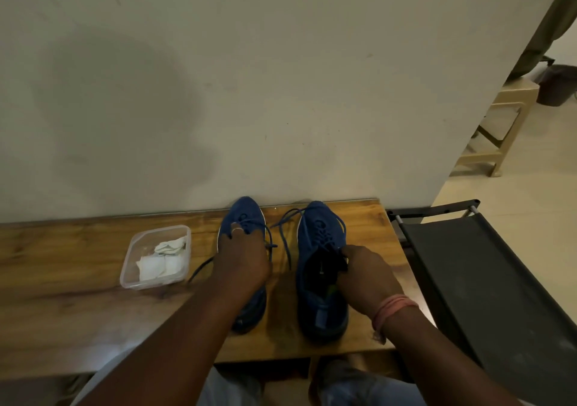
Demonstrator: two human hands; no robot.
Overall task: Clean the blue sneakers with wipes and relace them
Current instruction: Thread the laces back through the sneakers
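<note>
Two blue sneakers stand side by side on the wooden table (78, 318), toes toward the wall. My left hand (242, 257) lies over the middle of the left sneaker (242, 215), its fingers on the laces. My right hand (367, 276) grips the tongue at the opening of the right sneaker (318, 227). Loose blue laces (282, 237) trail between the shoes and to the left of the left one. A clear plastic tub (131, 268) holding white wipes (164, 260) sits left of the shoes.
A pale wall (249, 93) rises right behind the table's far edge. A black fabric chair (487, 280) stands close to the table's right end. Farther right, a beige stool (502, 131) sits on the floor. My knees show below the near edge.
</note>
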